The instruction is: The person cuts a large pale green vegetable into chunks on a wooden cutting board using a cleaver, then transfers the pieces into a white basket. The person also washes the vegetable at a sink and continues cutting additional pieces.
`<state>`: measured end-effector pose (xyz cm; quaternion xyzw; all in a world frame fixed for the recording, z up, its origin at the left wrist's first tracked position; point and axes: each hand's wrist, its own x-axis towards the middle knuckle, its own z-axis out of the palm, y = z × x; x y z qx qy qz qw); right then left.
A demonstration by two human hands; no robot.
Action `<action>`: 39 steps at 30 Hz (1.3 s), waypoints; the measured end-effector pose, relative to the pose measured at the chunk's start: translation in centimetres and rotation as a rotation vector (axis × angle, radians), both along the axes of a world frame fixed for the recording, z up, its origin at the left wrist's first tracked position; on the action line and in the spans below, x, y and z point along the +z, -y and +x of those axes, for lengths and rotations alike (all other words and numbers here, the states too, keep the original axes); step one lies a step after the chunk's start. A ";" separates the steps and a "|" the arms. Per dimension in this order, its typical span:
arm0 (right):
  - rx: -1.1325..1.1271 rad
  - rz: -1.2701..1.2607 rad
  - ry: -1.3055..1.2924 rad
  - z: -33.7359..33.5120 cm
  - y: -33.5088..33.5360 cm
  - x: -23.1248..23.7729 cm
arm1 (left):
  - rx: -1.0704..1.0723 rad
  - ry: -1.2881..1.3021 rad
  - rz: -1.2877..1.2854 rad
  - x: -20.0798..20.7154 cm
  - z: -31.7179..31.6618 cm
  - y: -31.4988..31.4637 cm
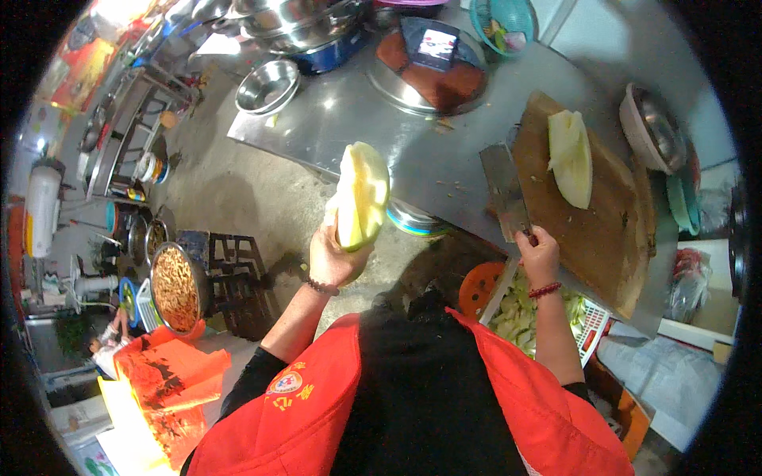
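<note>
My left hand point(337, 255) is raised in front of me, its fingers closed around a long piece of pale green gourd point(365, 190) with a whitish-yellow cut side. My right hand point(540, 255) grips the handle of a cleaver point(506, 186), whose broad blade reaches over the left edge of the wooden cutting board point(611, 246). Another pale gourd piece point(573, 170) lies on the far part of the board, apart from both hands. Under my right forearm, beside the table, sits a crate of pale green slices point(516, 313).
The metal table point(333, 135) holds a steel bowl point(270, 86), a phone point(436, 49) on a brown round lid and a teal basket point(502, 28). More bowls point(655, 131) stand right of the board. On the floor side are an orange stool point(479, 289) and a large pan of food strips point(176, 289).
</note>
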<state>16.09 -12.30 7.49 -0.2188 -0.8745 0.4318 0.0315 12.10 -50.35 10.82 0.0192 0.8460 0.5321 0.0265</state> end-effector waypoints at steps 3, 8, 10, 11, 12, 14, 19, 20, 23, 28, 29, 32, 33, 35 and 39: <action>-0.063 -0.076 -0.019 0.5 -3.3 0.0 | -0.073 0.024 -0.070 -0.5 -0.8 -1.6; -0.155 0.169 0.014 -0.2 -9.6 0.2 | -0.188 0.051 -0.189 -0.2 -2.5 -6.4; -0.114 0.198 -0.016 -0.2 -11.7 0.7 | -0.238 -0.054 -0.195 0.6 -2.6 -8.3; -0.101 0.173 0.006 -0.4 -12.2 0.8 | -0.278 -0.073 -0.198 1.0 -3.0 -9.1; -0.110 0.231 0.027 -0.6 -12.6 0.9 | -0.302 -0.059 -0.210 1.3 -3.2 -10.0; -0.102 0.279 0.035 -1.2 -13.6 1.0 | -0.345 -0.114 -0.213 1.7 -3.8 -11.6; -0.131 0.377 -0.028 -3.1 -16.3 0.6 | -0.389 -0.081 -0.127 1.6 -5.0 -15.3; -0.116 0.369 -0.026 -3.6 -17.1 0.6 | -0.409 -0.109 -0.214 1.6 -5.3 -16.0; -0.074 0.414 -0.007 -4.7 -18.2 0.2 | -0.495 -0.204 -0.291 1.1 -7.0 -18.1; -0.077 0.473 -0.008 -5.9 -18.4 -0.5 | -0.671 -0.317 -0.303 -0.1 -10.9 -22.1; -0.038 0.532 -0.041 -6.2 -18.4 -0.7 | -0.722 -0.371 -0.273 -0.3 -12.0 -23.0; -0.049 0.520 -0.001 -6.8 -19.0 -0.8 | -0.841 -0.371 -0.317 -0.5 -14.5 -25.2; -0.056 0.572 0.009 -7.0 -19.3 -0.8 | -0.879 -0.381 -0.321 -0.5 -15.3 -25.7; -0.061 0.665 0.000 -7.3 -20.3 -0.7 | -0.916 -0.416 -0.366 -0.7 -16.6 -26.7; -0.115 0.727 0.151 -7.8 -22.6 -0.3 | -0.989 -0.433 -0.452 -1.5 -18.6 -28.7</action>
